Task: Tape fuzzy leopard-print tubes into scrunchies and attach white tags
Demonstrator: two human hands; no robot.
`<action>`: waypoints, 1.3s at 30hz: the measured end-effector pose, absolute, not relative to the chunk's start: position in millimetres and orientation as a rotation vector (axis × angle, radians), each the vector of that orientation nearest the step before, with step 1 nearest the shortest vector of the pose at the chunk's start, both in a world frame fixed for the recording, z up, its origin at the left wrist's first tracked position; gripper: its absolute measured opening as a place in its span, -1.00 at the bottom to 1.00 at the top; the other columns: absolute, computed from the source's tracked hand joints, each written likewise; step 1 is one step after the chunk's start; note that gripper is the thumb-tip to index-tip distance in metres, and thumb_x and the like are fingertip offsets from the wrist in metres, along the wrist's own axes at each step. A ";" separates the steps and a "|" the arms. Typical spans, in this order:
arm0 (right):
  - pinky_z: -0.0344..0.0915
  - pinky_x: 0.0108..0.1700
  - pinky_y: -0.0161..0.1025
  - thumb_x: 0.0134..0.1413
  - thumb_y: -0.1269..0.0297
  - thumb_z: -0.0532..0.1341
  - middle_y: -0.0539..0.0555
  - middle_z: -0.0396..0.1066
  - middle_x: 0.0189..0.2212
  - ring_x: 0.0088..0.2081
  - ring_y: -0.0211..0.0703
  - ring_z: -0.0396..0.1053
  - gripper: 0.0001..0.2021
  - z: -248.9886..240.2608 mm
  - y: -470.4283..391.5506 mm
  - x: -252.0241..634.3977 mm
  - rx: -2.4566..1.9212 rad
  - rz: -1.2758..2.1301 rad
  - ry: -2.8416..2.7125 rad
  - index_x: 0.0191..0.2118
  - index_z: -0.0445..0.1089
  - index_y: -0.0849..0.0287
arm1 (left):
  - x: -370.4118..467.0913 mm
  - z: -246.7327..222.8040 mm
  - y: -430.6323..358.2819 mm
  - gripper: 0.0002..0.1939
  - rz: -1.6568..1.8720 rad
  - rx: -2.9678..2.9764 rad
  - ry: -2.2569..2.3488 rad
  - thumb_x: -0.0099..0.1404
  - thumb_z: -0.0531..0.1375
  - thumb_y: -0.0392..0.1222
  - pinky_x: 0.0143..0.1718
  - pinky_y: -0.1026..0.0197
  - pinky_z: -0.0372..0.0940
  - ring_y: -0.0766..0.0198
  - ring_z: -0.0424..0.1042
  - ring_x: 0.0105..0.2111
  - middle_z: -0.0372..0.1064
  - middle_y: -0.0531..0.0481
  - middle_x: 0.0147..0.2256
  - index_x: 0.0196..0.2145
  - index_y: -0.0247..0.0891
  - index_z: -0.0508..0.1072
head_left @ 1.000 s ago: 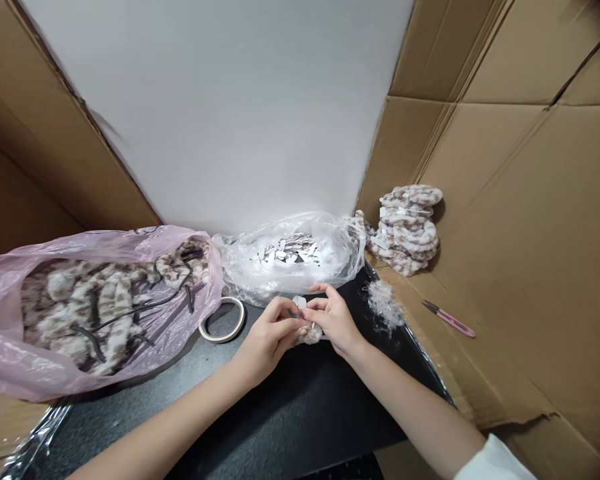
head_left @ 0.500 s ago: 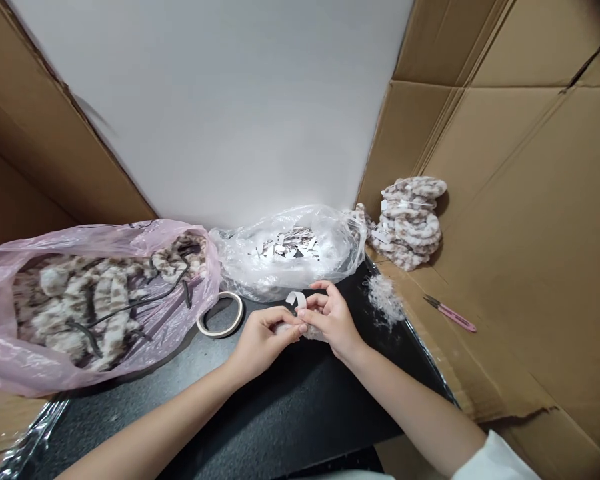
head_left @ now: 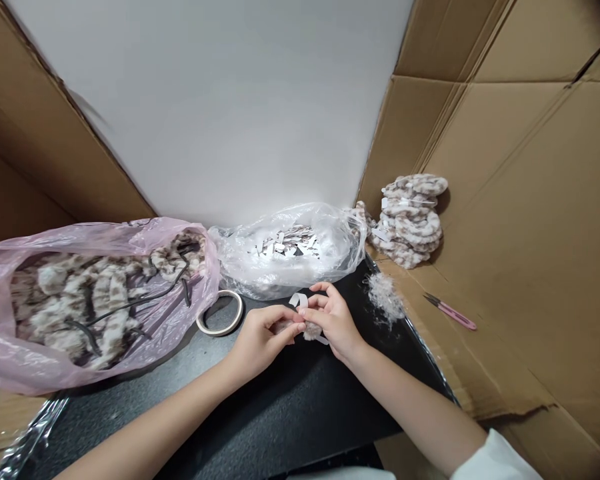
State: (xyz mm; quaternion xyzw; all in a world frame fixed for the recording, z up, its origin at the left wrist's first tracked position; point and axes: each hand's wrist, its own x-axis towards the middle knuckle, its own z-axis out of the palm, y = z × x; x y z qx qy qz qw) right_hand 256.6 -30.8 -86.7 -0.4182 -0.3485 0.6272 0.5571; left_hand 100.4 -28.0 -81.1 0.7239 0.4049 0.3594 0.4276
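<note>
Left hand pinching fluffy piece, now more exposed; right hand pinching white strip.

i face a smooth, pale grey panel, flanked by a left cardboard sheet and a broader right cardboard sheet, the latter creased, with a dark slit near its top and a torn lower edge. below me i note a dark, speckled tabletop, shiny film along its left and right edges. light leaves a soft grey sheen on the tabletop's left part.
</note>
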 end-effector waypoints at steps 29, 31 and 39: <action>0.25 -0.52 -0.36 -0.33 0.38 0.39 -0.14 0.39 -0.58 -0.57 -0.30 0.35 -0.55 -99.9 -32.9 249.1 -1.030 1.476 -0.728 -0.28 0.16 0.12 | 93.8 -86.1 -18.8 -0.75 0.861 2.312 0.873 0.32 0.15 -0.13 -0.49 0.37 0.20 0.38 0.33 -0.54 0.40 -0.01 -0.50 -0.44 -0.32 0.47; 0.23 -0.51 -0.37 -0.31 0.36 0.38 -0.13 0.38 -0.56 -0.56 -0.31 0.34 -0.56 -102.4 -33.7 246.7 -1.028 1.475 -0.712 -0.28 0.16 0.11 | 95.5 -84.1 -20.1 -0.74 0.817 2.213 0.961 0.30 0.17 -0.12 -0.50 0.36 0.19 0.38 0.32 -0.55 0.41 -0.01 -0.53 -0.48 -0.33 0.47; 0.29 -0.35 -0.33 -0.19 0.30 0.36 -0.08 0.39 -0.41 -0.43 -0.30 0.38 -0.58 -98.6 -35.7 253.2 -0.921 1.503 -0.951 -0.20 0.17 0.10 | 99.0 -86.7 -20.9 -0.62 0.762 1.497 1.129 0.16 0.26 0.05 -0.59 0.37 0.12 0.41 0.22 -0.65 0.28 0.10 -0.67 -0.57 -0.32 0.37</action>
